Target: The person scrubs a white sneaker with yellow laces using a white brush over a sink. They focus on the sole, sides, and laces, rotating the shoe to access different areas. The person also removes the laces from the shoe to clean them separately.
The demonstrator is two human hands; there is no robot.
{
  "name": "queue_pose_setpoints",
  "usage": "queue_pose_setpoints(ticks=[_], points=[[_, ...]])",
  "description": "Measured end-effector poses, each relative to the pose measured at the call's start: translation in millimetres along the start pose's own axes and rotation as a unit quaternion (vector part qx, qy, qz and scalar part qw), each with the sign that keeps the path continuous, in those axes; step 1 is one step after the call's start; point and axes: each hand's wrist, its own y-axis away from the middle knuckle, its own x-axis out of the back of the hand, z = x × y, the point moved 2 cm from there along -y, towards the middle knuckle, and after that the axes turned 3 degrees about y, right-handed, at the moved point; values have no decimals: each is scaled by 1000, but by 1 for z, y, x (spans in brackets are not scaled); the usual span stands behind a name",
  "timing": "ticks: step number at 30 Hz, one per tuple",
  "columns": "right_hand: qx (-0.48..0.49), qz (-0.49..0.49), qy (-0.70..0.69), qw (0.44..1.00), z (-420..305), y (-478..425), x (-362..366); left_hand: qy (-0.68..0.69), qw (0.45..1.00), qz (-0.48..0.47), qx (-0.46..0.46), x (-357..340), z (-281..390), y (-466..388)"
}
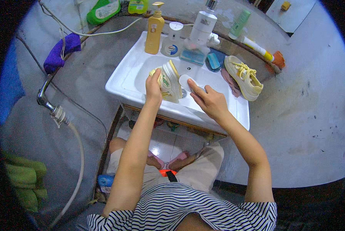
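My left hand (pixel 154 88) grips a white and pale yellow sneaker (pixel 170 80) over the white ceramic sink (pixel 120 76), its sole turned to the right. In my right hand (pixel 208 99) is a white brush (pixel 186 81), its head close beside the shoe's sole; its bristles are hidden, and I cannot tell if they touch. The other sneaker (pixel 241 76), with yellow laces, lies at the sink's right edge, partly on a pink cloth (pixel 230 82). Below the held shoe, the metal drain (pixel 184 93) shows in part.
Behind the basin stand a yellow pump bottle (pixel 154 34), a clear soap dispenser (pixel 172 43), a white pump bottle (pixel 202 27) and a blue-filled container (pixel 193 53). A blue soap bar (pixel 213 61) lies nearby. At left are a metal tap (pixel 46 99) and pale hose (pixel 81 153).
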Motion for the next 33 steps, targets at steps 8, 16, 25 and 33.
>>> queue_pose_setpoints(ticks=[8, 16, 25, 33], points=[[-1, 22, 79, 997, -23, -10, 12, -93, 992, -71, 37, -13, -3, 9], [-137, -127, 5, 982, -32, -42, 44, -149, 978, -133, 57, -16, 0, 16], [-191, -261, -122, 938, 34, -42, 8, -395, 896, -203, -16, -30, 0, 31], [-165, -249, -58, 953, -7, 0, 38, -366, 904, -211, 69, -20, -8, 24]])
